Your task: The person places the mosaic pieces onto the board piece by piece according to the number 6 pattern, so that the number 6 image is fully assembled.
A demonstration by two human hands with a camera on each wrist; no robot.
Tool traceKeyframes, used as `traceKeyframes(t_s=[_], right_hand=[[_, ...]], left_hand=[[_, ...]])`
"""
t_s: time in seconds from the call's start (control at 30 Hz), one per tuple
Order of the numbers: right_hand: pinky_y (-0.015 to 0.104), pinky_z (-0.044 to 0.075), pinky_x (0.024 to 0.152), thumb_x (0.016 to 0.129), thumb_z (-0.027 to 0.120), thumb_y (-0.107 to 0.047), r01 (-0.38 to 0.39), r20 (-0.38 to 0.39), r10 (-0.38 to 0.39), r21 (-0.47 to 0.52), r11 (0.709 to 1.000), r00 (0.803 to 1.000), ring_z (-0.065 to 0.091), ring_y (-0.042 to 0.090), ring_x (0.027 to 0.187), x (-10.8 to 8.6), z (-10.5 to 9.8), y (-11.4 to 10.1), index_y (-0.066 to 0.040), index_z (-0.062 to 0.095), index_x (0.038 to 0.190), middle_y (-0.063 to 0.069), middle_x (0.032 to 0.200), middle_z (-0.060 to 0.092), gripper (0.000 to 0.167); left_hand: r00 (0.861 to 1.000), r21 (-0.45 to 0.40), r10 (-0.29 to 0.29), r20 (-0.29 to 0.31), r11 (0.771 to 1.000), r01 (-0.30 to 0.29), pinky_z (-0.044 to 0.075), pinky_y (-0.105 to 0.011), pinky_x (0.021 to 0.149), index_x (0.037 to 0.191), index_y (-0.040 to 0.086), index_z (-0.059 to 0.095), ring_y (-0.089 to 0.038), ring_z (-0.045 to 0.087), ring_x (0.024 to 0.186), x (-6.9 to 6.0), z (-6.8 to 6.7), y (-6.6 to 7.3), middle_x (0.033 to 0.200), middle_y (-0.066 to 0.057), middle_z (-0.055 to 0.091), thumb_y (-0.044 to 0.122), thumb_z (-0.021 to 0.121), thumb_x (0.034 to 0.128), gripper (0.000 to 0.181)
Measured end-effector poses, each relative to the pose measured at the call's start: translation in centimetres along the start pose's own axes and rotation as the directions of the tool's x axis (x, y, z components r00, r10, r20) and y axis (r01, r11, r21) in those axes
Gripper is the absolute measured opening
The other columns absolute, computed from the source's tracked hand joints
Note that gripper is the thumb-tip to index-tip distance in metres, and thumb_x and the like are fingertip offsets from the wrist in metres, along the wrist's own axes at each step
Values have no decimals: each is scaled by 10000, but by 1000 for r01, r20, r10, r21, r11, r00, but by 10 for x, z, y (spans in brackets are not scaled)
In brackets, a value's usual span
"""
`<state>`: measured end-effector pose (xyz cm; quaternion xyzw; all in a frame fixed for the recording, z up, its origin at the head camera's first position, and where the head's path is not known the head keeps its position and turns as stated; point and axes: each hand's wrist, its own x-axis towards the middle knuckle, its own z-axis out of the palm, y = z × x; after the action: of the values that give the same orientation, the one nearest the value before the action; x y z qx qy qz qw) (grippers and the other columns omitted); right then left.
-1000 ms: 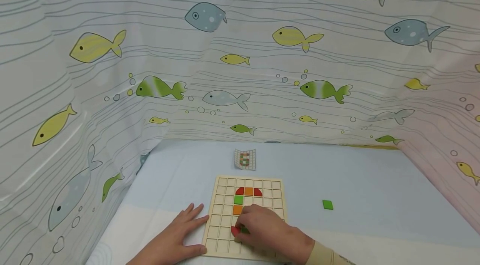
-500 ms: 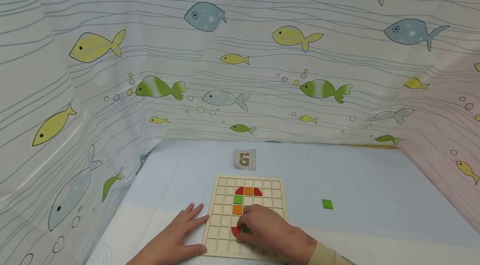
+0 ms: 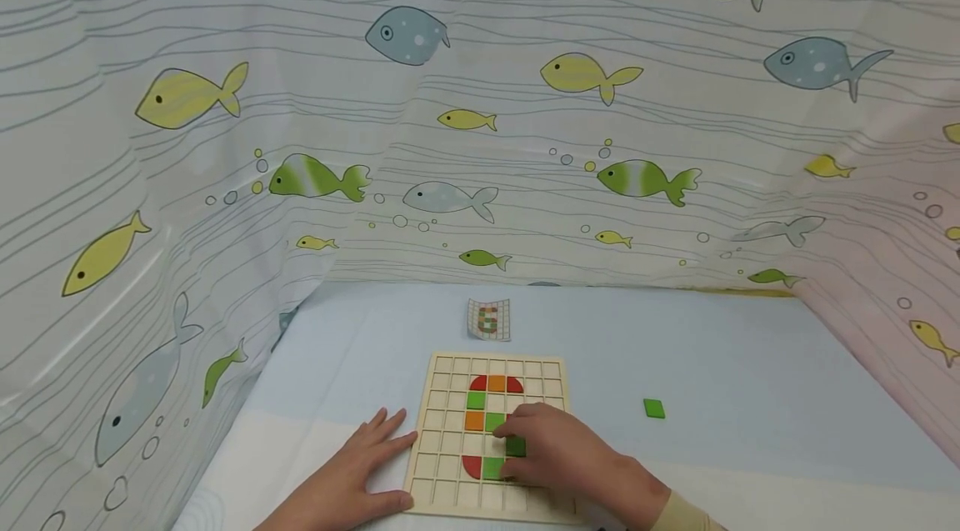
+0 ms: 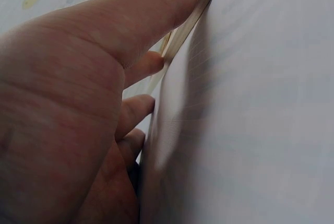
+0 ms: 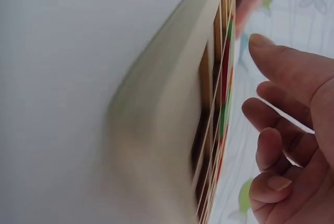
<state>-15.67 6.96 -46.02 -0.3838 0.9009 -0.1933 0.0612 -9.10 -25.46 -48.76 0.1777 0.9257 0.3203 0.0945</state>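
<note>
A square wooden grid board (image 3: 437, 468) lies on the table, with red, orange and green pieces in some cells. My left hand (image 3: 345, 468) rests flat at its left side, thumb and fingertips touching the edge; the left wrist view shows the thumb (image 4: 151, 12) on the rim. Over the board's right half hovers my right hand (image 3: 566, 448). Its fingers are loosely bent, and the right wrist view shows nothing between them. Beside its fingertips are a green tile (image 3: 492, 468) in the lower row and a shaded green tile (image 3: 516, 446). The palm hides cells at the right.
A loose green tile (image 3: 654, 408) lies on the table right of the board. Behind the board stands a small curled card (image 3: 488, 320) printed with a coloured grid pattern. A fish-print curtain (image 3: 525, 131) encloses the back and sides.
My right hand has shifted right and its fingers have parted, uncovering green tiles in the middle and lower rows. The left hand has stayed at the board's edge.
</note>
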Motion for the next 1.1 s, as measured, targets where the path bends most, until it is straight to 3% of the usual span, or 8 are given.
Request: traceKeyframes(t_s=[0.27, 0.47, 0.6, 0.77, 1.0, 1.1], right_hand=[[315, 511, 832, 834, 797, -372, -140, -15, 144, 139, 980, 989, 568, 38, 919, -22, -9, 30, -195, 723, 1185, -184, 1017, 629, 400], [250, 461, 663, 833, 802, -357, -205, -112, 224, 162, 965, 968, 514, 40, 754, -44, -17, 57, -193, 704, 1203, -146, 1012, 639, 416], [225, 430, 608, 811, 824, -331, -246, -203, 274, 150, 957, 940, 474, 32, 705, -56, -20, 70, -218, 712, 1182, -145, 1007, 649, 404], [251, 463, 670, 800, 835, -317, -280, -270, 317, 165, 946, 909, 534, 70, 793, -63, -20, 84, -203, 723, 1160, -153, 1073, 640, 394], [334, 486, 766, 812, 819, -362, -426, -272, 481, 239, 873, 833, 565, 108, 892, -86, -25, 103, -238, 717, 1192, -134, 1165, 632, 412], [341, 486, 761, 815, 813, -375, -455, -289, 507, 230, 860, 812, 560, 113, 891, -97, -28, 112, -221, 717, 1201, -110, 1160, 642, 426]], left_hand=[[1000, 2, 8, -3, 1000, -8, 233, -700, 1053, 1448, 184, 528, -427, 158, 1461, 0, 0, -2, 1590, -93, 307, 650, 673, 817, 798], [1000, 7, 4, -5, 1000, -4, 245, -704, 1046, 1449, 197, 527, -435, 165, 1457, 1, 1, -2, 1586, -96, 314, 654, 676, 812, 798], [1000, -4, -1, 2, 1000, 1, 230, -709, 1049, 1453, 192, 522, -440, 157, 1458, 1, 1, -3, 1588, -99, 308, 650, 677, 815, 801], [1000, -21, -7, 17, 1000, 8, 191, -731, 1044, 1452, 140, 517, -474, 146, 1448, -4, -1, -8, 1581, -134, 308, 615, 679, 840, 791], [1000, -26, 24, 12, 999, -23, 193, -739, 1034, 1453, 151, 518, -482, 151, 1443, -1, 0, -9, 1580, -135, 313, 584, 685, 855, 757], [999, -18, 49, 5, 999, -49, 198, -734, 1035, 1447, 149, 525, -488, 166, 1438, 3, 1, -8, 1572, -144, 326, 583, 687, 854, 752]])
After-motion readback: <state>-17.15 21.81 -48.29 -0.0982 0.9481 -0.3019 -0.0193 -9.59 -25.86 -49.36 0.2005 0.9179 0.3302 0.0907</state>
